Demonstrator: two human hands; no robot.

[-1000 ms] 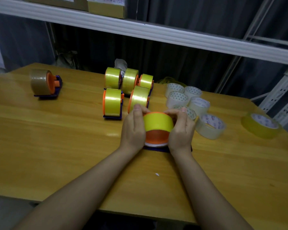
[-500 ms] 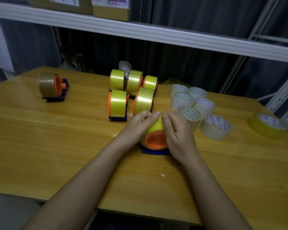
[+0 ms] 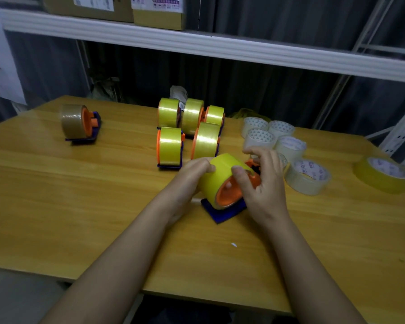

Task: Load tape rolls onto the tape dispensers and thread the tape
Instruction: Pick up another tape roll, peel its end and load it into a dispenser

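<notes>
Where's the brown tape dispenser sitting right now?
In the head view, the brown tape dispenser stands alone at the far left of the table, well left of the group of yellow loaded dispensers and away from both hands.

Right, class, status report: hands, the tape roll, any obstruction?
Left hand and right hand both gripping yellow tape roll on blue dispenser. Threading not visible. Clear tape rolls close right.

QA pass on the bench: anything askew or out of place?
Mostly tidy. One loaded brown-tape dispenser sits alone at far left, apart from the yellow group. The dispenser in hand is turned askew on the table.
</notes>
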